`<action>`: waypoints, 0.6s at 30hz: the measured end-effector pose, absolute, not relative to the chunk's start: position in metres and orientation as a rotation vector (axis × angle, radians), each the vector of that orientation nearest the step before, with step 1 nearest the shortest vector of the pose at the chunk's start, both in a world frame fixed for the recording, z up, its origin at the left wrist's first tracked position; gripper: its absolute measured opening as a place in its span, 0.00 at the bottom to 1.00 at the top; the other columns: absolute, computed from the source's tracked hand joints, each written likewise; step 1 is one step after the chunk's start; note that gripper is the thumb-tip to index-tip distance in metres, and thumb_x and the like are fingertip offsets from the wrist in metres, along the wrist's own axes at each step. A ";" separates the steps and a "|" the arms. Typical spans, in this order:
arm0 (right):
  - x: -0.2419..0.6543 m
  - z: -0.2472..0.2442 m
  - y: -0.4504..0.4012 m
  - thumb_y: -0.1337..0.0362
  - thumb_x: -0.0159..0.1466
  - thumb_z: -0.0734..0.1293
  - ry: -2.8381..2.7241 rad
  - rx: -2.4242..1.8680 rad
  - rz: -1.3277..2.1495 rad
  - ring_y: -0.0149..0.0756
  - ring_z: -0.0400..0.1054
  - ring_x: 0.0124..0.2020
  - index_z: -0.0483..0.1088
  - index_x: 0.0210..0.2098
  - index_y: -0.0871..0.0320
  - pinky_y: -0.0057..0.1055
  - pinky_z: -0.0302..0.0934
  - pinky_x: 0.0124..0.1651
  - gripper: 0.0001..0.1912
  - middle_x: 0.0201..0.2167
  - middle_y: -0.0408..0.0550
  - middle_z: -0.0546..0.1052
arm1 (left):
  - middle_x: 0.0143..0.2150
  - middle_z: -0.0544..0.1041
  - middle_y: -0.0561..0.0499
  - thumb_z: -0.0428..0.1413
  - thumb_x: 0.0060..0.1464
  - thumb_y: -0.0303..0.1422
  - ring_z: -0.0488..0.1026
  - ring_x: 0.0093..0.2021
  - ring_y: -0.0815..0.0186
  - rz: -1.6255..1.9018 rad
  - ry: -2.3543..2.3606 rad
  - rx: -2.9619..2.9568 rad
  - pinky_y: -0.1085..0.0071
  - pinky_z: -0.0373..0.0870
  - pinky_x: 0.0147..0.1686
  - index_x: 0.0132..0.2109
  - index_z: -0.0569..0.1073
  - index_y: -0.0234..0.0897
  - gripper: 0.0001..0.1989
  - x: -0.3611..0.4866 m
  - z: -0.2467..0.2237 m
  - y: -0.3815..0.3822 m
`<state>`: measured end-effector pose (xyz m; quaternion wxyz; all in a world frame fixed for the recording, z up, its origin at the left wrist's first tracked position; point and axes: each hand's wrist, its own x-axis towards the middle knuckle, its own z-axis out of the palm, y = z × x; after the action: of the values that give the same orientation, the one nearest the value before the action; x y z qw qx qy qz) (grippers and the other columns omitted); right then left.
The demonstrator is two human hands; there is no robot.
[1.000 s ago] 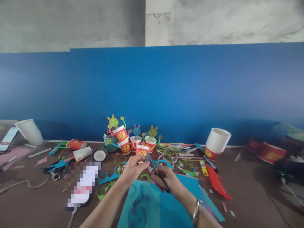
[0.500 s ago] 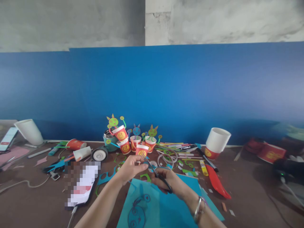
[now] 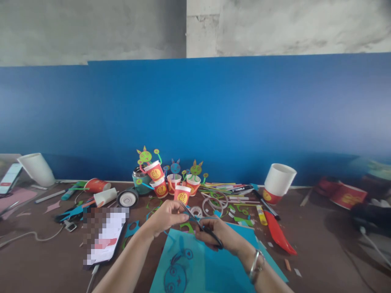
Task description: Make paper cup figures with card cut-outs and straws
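Observation:
My right hand [image 3: 215, 232] is closed around the black handles of a pair of scissors [image 3: 210, 233], whose blades point up and to the left. The blades meet my left hand [image 3: 168, 217], which pinches a small piece of blue paper, mostly hidden by the fingers. Beneath both hands lies a blue paper sheet [image 3: 227, 264] with a face and a small round shape drawn on its left part. Just beyond my fingers stands a red and white paper cup [image 3: 182, 194].
Behind the hands are several cup figures [image 3: 159, 188] with paper heads. Straws [image 3: 241, 199], green and blue scraps and a glue stick [image 3: 262, 215] lie to the right, with stacked cups [image 3: 279, 183] beyond. A phone [image 3: 106, 240] lies left; a blue partition [image 3: 195, 118] stands behind.
The scissors and my right hand have shifted very slightly, and the blue piece at my left fingertips shows less. The rest of the table looks the same.

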<state>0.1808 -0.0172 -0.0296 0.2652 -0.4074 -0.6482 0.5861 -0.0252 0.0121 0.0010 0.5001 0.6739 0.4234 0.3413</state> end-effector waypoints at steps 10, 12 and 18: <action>0.187 -0.030 -0.015 0.61 0.54 0.68 -1.787 -1.150 1.634 0.21 0.52 0.11 0.66 0.27 0.59 0.19 0.45 0.14 0.08 0.11 0.32 0.62 | 0.27 0.75 0.50 0.62 0.41 0.37 0.67 0.29 0.68 0.659 0.917 1.610 0.73 0.61 0.30 0.32 0.79 0.32 0.12 -0.032 -0.006 0.017; 0.189 -0.028 -0.016 0.62 0.54 0.67 -1.840 -1.168 1.629 0.21 0.52 0.11 0.66 0.25 0.59 0.19 0.45 0.14 0.07 0.11 0.32 0.61 | 0.26 0.74 0.52 0.62 0.41 0.37 0.65 0.27 0.69 0.640 0.918 1.597 0.74 0.59 0.29 0.34 0.79 0.32 0.13 -0.032 -0.008 0.017; 0.195 -0.033 -0.008 0.55 0.56 0.66 -1.839 -1.282 1.585 0.23 0.56 0.11 0.69 0.31 0.59 0.19 0.48 0.14 0.12 0.12 0.34 0.66 | 0.33 0.77 0.50 0.62 0.39 0.38 0.70 0.34 0.64 0.558 1.013 1.709 0.73 0.61 0.32 0.22 0.75 0.33 0.11 -0.036 -0.013 0.021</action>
<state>0.1951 -0.0081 -0.0325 0.1968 -0.4580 -0.6567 0.5659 -0.0363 0.0213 -0.0134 0.5134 0.7107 0.4213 0.2321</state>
